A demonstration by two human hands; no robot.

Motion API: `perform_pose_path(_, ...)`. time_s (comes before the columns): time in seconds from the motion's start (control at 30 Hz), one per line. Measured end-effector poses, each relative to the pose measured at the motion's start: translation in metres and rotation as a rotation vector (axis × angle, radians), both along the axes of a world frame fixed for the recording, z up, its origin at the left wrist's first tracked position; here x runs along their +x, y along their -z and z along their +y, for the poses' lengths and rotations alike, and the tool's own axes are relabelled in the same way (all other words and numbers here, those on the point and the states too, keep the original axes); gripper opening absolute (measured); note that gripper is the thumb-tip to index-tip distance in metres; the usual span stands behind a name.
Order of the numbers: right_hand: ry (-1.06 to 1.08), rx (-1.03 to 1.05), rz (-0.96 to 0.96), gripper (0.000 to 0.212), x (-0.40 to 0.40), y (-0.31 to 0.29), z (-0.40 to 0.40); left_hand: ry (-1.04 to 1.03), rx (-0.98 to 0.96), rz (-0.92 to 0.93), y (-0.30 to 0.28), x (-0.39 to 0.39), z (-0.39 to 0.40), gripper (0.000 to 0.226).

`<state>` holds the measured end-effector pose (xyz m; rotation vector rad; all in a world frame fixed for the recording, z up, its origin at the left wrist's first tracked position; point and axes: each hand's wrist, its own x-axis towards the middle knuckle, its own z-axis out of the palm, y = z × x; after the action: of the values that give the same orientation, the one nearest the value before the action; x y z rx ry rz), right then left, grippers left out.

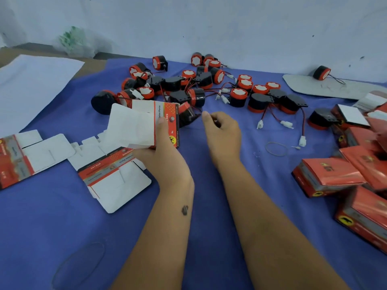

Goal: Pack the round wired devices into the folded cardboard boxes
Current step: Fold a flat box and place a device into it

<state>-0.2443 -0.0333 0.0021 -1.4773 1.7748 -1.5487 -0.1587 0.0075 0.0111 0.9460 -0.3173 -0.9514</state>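
Dozens of round wired devices [196, 84] lay heaped on the blue cloth [209, 185] toward the wall, well apart from the packed boxes [326, 176] stacked at the right. The left hand [161, 141] gripped a half-opened box [146, 122], thumb pressed on its printed side. The right hand [222, 130], fingers loosely curled and holding nothing, reached toward the nearest device [187, 114] just beside the box mouth. Judged step: fetching a device; next, tuck its wire and slide it in

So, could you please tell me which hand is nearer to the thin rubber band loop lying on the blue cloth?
Right. The right hand is just left of the rubber band loop; the left hand is farther left, holding a cardboard box.
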Motion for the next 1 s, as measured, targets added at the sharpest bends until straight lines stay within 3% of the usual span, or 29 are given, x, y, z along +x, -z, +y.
perform_pose_path(0.1,0.027,0.022,-0.005,0.042,-0.016,-0.002,0.025,-0.026,-0.048,-0.067,0.001,0.001,0.000,0.054)
perform_pose_path(0.23,0.068,-0.009,-0.153,0.031,-0.033,-0.003,0.057,0.070,-0.046,-0.312,0.005,0.001,0.002,0.059)
perform_pose_path(0.33,0.181,-0.104,-0.207,0.030,-0.041,-0.004,0.078,0.084,0.065,-0.684,0.004,0.004,0.009,0.069)
perform_pose_path(0.43,0.322,-0.312,-0.236,0.030,-0.045,-0.011,0.094,0.173,0.084,-0.985,0.006,0.008,0.015,0.063)
perform_pose_path(0.57,0.334,-0.433,-0.248,0.029,-0.049,-0.020,0.102,0.481,-0.084,-0.982,0.002,0.002,0.020,0.046)
perform_pose_path(0.67,0.236,-0.419,-0.187,0.025,-0.044,-0.019,0.101,0.656,-0.101,-0.979,0.009,0.003,0.018,0.055)
perform_pose_path(0.77,0.194,-0.411,-0.046,0.018,-0.039,-0.016,0.098,0.839,-0.140,-0.961,0.010,0.009,0.015,0.068)
perform_pose_path(0.87,0.234,-0.416,0.218,0.016,-0.043,-0.014,0.096,0.899,-0.166,-1.012,0.009,0.010,0.015,0.061)
perform_pose_path(1.0,0.259,-0.234,0.653,0.010,-0.040,-0.016,0.100,0.905,-0.074,-0.907,0.002,0.006,0.014,0.048)
